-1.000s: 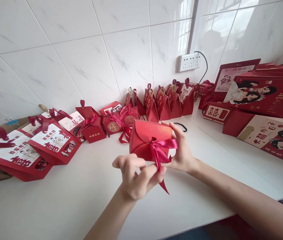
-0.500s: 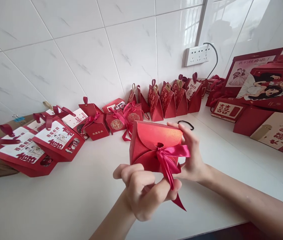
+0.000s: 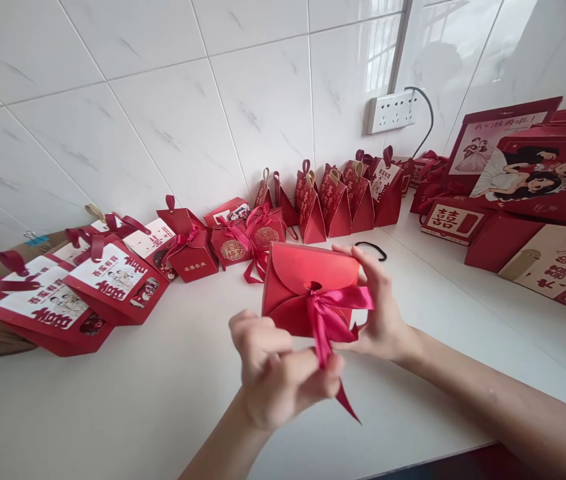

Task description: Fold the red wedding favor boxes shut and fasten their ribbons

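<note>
A red gift box (image 3: 290, 267) with rounded overlapping flaps is held above the white counter, tilted toward me. My right hand (image 3: 380, 310) grips it from its right side, thumb and fingers around the edge. A magenta ribbon (image 3: 335, 303) passes through the hole where the flaps meet and forms a bow at the front. My left hand (image 3: 283, 373) is closed in a pinch on a hanging ribbon tail, below the box's front face. The tail's pointed end sticks out beneath the fingers. The far side of the box is hidden.
Several red boxes (image 3: 195, 257) and triangular boxes (image 3: 335, 203) line the tiled wall. Flat gift bags (image 3: 113, 280) lie at left. Larger red boxes (image 3: 537, 173) are stacked at right. A black hair tie (image 3: 373, 251) lies on the counter (image 3: 137, 407) behind my right hand. A power strip (image 3: 393, 112) hangs above.
My left hand has shifted slightly left and up along with the ribbon tail in its pinch. The gift box has tipped a little and moved slightly left, still in my right hand.
</note>
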Demonstrator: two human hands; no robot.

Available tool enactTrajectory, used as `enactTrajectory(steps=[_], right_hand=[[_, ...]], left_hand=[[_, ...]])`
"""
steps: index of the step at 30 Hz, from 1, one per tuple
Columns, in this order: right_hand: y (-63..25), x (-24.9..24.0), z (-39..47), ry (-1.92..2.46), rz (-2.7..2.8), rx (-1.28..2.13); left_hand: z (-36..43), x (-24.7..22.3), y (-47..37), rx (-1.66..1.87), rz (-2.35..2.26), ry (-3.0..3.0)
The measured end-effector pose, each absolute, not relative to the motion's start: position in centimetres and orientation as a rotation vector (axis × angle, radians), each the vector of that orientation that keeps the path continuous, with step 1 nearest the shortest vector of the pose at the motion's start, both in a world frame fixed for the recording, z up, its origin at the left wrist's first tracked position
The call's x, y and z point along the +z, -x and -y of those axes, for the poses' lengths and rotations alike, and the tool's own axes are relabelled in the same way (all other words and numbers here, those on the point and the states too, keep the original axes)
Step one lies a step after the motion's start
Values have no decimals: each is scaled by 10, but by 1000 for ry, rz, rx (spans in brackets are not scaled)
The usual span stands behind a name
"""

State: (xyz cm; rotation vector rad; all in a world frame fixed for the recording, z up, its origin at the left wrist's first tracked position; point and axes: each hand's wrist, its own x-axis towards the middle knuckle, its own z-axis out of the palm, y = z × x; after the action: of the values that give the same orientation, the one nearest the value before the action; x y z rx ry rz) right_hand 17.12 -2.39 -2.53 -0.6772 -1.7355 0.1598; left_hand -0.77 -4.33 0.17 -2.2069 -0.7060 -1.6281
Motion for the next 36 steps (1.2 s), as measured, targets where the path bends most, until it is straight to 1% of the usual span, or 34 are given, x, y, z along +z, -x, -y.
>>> enactTrajectory(steps=[2, 4, 6, 8, 10, 12, 15, 17, 19, 22, 26, 30, 32, 36], right_hand=[[-174, -26, 20, 727, 1750, 169], [-177, -25, 15, 828, 1732, 292], [-180, -22, 9, 941, 1591, 590], [-183, -17, 3, 963, 1313, 1004], [-186, -9, -1, 895, 1079, 1307], [-187, -1, 0, 797, 911, 1510], [-190, 10, 14, 588, 606, 1725], [-192, 13, 30, 470, 426, 1799], [-197, 14, 46, 452, 368, 1800], [-211, 12, 69, 526, 470, 1758], [-232, 11, 94, 633, 668, 1682], [-250, 16, 115, 730, 681, 1571], [-260, 20, 124, 828, 808, 1313], [-291, 30, 145, 1148, 1166, 406]], left_hand=[[30, 4, 6, -1927, 792, 2079], [13, 3, 8, -2123, 1153, 1953], [-6, -2, 15, -2164, 1511, 1864], [-22, -9, 23, -2167, 1625, 1845], [-31, -16, 30, -2145, 1631, 1885], [-35, -21, 33, -2092, 1589, 1974], [-36, -27, 31, -1954, 1426, 2193], [-35, -30, 28, -1811, 1268, 2388], [-34, -34, 24, -1660, 1121, 2557], [-32, -37, 18, -1523, 992, 2678], [-30, -38, 14, -1463, 920, 2713], [-30, -39, 14, -1439, 884, 2727], [-31, -41, 14, -1400, 895, 2737], [-33, -47, 12, -1326, 925, 2777]])
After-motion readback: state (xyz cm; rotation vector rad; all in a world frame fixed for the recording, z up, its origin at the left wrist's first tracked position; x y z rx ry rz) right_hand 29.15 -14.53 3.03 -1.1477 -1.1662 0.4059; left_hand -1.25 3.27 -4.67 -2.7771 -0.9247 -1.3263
